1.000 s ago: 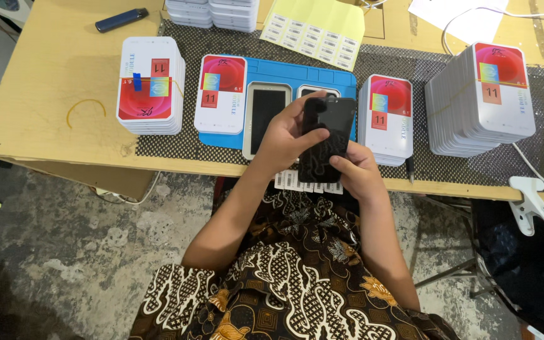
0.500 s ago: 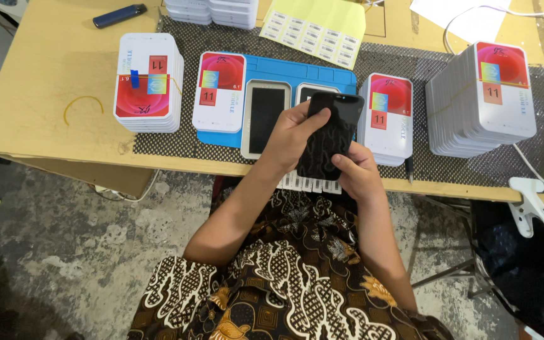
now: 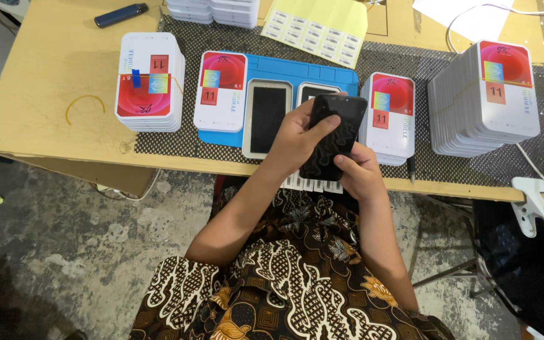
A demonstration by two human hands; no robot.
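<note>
We count four stacks of white flat boxes with red printed faces (image 3: 150, 82) across the wooden tabletop (image 3: 51, 75), one on the blue rubber mat (image 3: 335, 79), which also carries two white trays (image 3: 267, 116) with dark screens. Over the tabletop's near edge, our left hand (image 3: 297, 135) and right hand (image 3: 357, 173) both close around one glossy black phone panel (image 3: 334, 135), thumbs on its face.

Box stacks (image 3: 150, 82) crowd the mat (image 3: 288, 69); left table (image 3: 51, 75) seemingly bare.
</note>
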